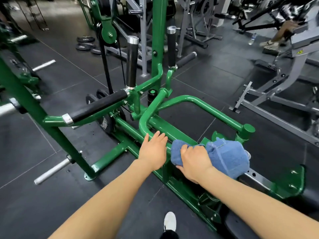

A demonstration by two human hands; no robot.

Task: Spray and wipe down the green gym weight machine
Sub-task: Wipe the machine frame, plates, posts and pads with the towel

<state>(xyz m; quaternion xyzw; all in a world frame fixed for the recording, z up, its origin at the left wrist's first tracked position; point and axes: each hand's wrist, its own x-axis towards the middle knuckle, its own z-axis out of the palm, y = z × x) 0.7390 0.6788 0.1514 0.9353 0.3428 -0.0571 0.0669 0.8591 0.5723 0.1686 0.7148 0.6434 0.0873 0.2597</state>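
From my feed, the green weight machine (198,102) fills the middle of the view, its frame running from about seven o'clock up to one o'clock. The tubing is round steel under a glossy green paint that throws back bright highlights, bent into smooth curves and welded at the joints, with a square-section base beam lower down. Black foam-looking grips (98,106) sleeve the handles, each capped or collared in brushed silver metal.

My left hand (153,150) lies flat on the curved green bar near centre, fingers straight and together, holding nothing. My right hand (193,161), just to its three o'clock, has its fingers curled into a blue cloth (226,156) and presses it onto the frame. The cloth is thick terry, soft and nubby, bunched into a lump with a stitched hem showing. Something pale peeks out at the cloth's right edge; I cannot tell what it is.

The floor (51,135) is dark rubber tile, matte and faintly speckled, with thin seams. Black weight plates (85,44) lie flat at eleven o'clock. Grey steel machines (276,83) stand at two o'clock. A white shoe (170,221) shows at six o'clock.
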